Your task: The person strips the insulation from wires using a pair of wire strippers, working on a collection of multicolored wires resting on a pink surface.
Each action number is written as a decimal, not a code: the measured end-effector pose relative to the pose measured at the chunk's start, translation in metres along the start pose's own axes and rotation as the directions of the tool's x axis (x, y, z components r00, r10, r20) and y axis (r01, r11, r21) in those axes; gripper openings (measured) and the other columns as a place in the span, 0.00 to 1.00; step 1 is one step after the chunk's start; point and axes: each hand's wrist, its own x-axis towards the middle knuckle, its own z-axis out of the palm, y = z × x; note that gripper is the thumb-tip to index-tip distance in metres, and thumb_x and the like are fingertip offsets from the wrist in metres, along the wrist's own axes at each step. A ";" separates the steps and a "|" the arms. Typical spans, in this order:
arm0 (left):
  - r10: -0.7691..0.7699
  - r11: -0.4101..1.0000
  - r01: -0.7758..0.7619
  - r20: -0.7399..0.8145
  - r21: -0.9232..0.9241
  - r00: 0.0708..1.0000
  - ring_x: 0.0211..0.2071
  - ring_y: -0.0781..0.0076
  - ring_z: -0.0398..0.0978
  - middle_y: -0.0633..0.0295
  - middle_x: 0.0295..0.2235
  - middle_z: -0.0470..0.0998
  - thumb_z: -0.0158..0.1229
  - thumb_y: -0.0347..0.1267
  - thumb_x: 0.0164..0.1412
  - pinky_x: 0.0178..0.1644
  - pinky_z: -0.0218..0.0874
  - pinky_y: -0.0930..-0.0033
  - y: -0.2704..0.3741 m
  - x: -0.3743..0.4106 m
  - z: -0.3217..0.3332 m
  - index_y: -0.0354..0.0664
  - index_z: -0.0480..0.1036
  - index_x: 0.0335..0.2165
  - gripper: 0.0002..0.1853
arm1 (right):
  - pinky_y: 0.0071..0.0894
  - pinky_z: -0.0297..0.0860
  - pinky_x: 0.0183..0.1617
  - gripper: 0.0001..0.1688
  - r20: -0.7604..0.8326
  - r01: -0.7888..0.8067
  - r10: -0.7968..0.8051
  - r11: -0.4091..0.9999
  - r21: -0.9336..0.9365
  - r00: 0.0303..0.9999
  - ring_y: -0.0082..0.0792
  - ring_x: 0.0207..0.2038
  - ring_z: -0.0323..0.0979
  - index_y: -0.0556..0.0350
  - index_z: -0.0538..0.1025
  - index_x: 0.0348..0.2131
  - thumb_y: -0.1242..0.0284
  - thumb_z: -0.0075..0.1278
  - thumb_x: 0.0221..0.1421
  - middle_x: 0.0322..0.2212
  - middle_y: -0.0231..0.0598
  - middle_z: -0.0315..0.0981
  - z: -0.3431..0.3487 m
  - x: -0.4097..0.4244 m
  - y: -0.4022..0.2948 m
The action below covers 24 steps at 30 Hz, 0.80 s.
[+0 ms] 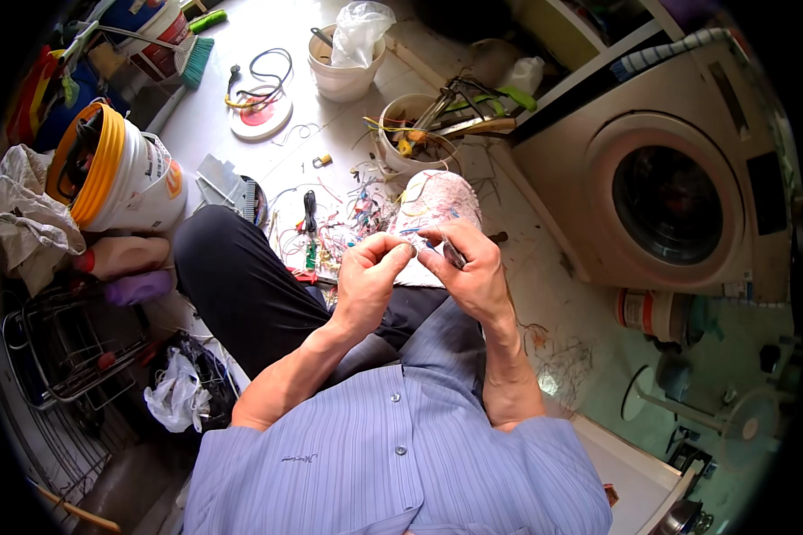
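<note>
In front of my lap my two hands almost meet. My left hand (373, 277) pinches something tiny between thumb and index finger; the fingers hide most of it. In my right hand (468, 264) lies a small dark metal tool (454, 255), its kind unclear, with thumb and index finger near a bit of blue wire. Just beyond and beneath the hands is a pinkish-white, rough-textured pad (435, 194) with loose wire pieces on it. Many cut wire scraps (368, 217) in red, blue and white litter the floor left of the pad.
A bucket of wires and tools (401, 157) stands beyond the pad, a white bucket with a plastic bag (344, 77) behind it. At left is a yellow-rimmed bucket (117, 177); at right, a washing machine (575, 154). A coiled black cable (310, 210) and a padlock (322, 160) lie ahead.
</note>
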 end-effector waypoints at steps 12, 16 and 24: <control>-0.079 0.995 0.074 0.065 0.066 0.995 0.17 0.90 0.57 0.76 0.18 0.67 0.57 0.33 0.65 0.20 0.46 0.82 -0.005 0.001 -0.002 0.36 0.77 0.33 0.10 | 0.32 0.68 0.37 0.05 -0.100 0.091 -0.099 0.993 -0.077 0.990 0.38 0.30 0.73 0.63 0.74 0.29 0.80 0.57 0.53 0.27 0.43 0.74 -0.004 0.006 0.009; -0.137 0.991 0.137 0.040 0.010 0.990 0.16 0.90 0.54 0.78 0.16 0.64 0.57 0.34 0.65 0.20 0.43 0.81 0.001 0.002 0.001 0.36 0.77 0.33 0.10 | 0.26 0.67 0.35 0.09 -0.324 -0.073 0.076 0.997 0.020 0.943 0.26 0.28 0.68 0.63 0.74 0.29 0.74 0.56 0.60 0.25 0.38 0.73 -0.017 0.010 0.015; -0.122 0.992 0.122 0.000 -0.033 0.993 0.17 0.90 0.55 0.78 0.16 0.62 0.57 0.33 0.66 0.21 0.44 0.82 -0.003 0.004 -0.003 0.37 0.76 0.33 0.10 | 0.27 0.70 0.33 0.08 -0.004 -0.122 0.122 0.990 -0.068 0.992 0.26 0.26 0.73 0.65 0.78 0.33 0.76 0.58 0.54 0.24 0.44 0.78 -0.009 -0.009 0.012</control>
